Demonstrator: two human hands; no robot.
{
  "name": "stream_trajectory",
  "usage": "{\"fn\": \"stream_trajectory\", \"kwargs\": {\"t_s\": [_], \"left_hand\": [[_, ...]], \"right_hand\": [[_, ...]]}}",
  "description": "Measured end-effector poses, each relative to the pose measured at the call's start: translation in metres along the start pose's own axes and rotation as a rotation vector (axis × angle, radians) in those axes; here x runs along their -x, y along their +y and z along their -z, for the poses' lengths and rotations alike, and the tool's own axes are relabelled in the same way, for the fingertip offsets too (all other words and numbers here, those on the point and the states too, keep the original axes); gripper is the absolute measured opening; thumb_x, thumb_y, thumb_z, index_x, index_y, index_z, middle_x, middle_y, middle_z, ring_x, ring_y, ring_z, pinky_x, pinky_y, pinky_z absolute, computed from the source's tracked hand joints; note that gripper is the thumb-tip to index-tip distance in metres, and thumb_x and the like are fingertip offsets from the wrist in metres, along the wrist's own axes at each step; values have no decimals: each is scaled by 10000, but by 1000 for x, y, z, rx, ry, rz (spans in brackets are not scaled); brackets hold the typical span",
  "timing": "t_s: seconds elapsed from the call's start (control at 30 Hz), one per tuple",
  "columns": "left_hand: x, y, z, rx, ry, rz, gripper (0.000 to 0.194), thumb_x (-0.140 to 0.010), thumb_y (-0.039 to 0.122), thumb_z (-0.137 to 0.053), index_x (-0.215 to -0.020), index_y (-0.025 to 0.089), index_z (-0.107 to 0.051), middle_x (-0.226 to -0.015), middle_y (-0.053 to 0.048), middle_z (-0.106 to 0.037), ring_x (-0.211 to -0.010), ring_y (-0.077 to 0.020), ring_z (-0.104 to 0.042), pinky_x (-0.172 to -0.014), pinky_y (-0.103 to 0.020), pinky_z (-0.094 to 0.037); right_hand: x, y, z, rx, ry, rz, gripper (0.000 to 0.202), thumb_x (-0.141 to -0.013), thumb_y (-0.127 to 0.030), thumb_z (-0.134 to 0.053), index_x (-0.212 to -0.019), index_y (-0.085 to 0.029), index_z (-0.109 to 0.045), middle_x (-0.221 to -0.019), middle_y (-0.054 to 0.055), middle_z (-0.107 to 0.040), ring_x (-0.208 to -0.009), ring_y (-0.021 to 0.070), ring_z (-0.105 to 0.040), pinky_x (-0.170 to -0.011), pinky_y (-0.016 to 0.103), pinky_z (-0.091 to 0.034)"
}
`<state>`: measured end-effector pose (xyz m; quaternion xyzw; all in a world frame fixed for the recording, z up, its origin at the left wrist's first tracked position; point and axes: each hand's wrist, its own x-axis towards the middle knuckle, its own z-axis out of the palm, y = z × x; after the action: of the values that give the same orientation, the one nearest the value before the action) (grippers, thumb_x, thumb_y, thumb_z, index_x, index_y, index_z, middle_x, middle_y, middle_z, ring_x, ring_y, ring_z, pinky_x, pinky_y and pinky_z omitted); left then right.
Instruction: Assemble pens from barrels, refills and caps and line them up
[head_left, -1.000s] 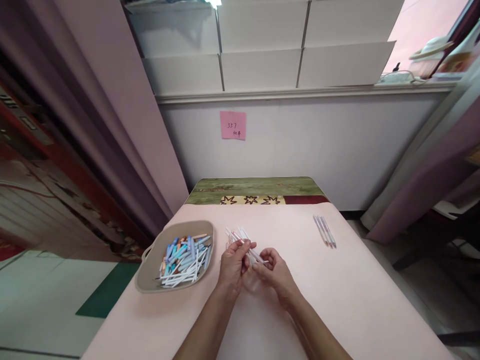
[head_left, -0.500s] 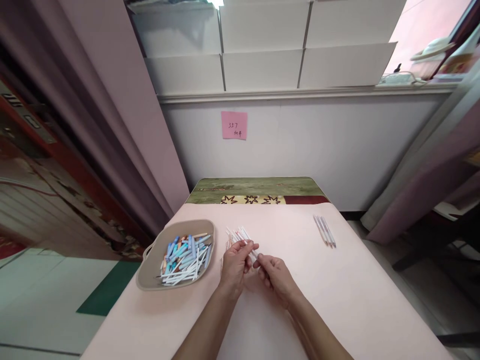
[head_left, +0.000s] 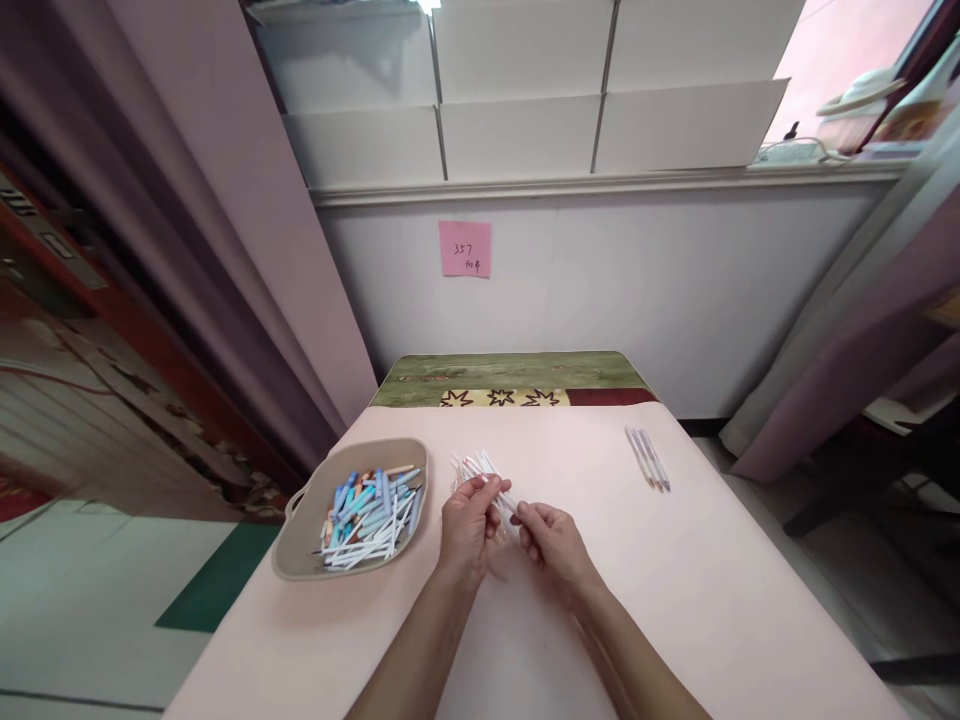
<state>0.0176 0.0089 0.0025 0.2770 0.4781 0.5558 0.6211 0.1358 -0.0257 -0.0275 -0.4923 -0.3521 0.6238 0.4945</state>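
Observation:
Thin white sticks (head_left: 481,464) fan out from between my hands over the middle of the pink-covered table. My left hand (head_left: 469,520) is closed round them, thumb pressed on top. The fingertips of my right hand (head_left: 549,538) pinch their near end, just right of the left hand. Left of my hands is a beige basket (head_left: 300,545) holding blue and orange-brown pens (head_left: 384,490) and white sticks (head_left: 367,550). A neat row of several pale pens (head_left: 648,459) lies on the right part of the table.
Beyond the pink cloth (head_left: 720,600) shows a green patterned table end (head_left: 517,370) against the wall. A pink note (head_left: 465,249) is stuck on the wall, below white panels (head_left: 525,135). Purple curtains (head_left: 277,250) hang at the left.
My hands have moved slightly apart, with the sticks still between them. The basket and the row of pens stay where they were.

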Motion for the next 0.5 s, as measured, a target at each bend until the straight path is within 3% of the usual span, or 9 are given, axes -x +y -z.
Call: {"fn": "stream_trajectory", "kwargs": {"t_s": [0.13,0.27,0.37,0.5], "left_hand": [[-3,7,1,28,65,-40,368,-625,343,-788,-826,120,-575,-861,-89,-721,-380,2,-402,-343,-144,-229],[-5,20,6,-10,117,-164,352,-629,358,-774,-806,133,-569,-770,-40,-703,-404,-14,-426,-368,-148,-274],[-3,31,12,-103,151,-301,329,-649,381,-746,-799,152,-563,-683,0,-666,-433,-47,-469,-389,-164,-320],[10,36,24,-339,94,-329,305,-674,400,-711,-819,164,-586,-638,17,-642,-441,-73,-494,-397,-179,-350]], "right_hand": [[-3,1,3,-29,98,136,413,-577,-472,-800,-764,-178,-580,-563,-56,-547,-453,72,-449,-437,195,-362],[-6,1,12,34,158,143,364,-612,-434,-771,-798,-183,-585,-584,-55,-547,-465,84,-451,-442,204,-360],[-8,2,20,217,216,176,298,-682,-455,-700,-744,-183,-595,-557,-39,-549,-481,109,-474,-467,224,-365],[-14,1,21,591,398,245,306,-761,-484,-602,-651,-198,-604,-596,1,-616,-575,160,-555,-555,255,-386]]}}
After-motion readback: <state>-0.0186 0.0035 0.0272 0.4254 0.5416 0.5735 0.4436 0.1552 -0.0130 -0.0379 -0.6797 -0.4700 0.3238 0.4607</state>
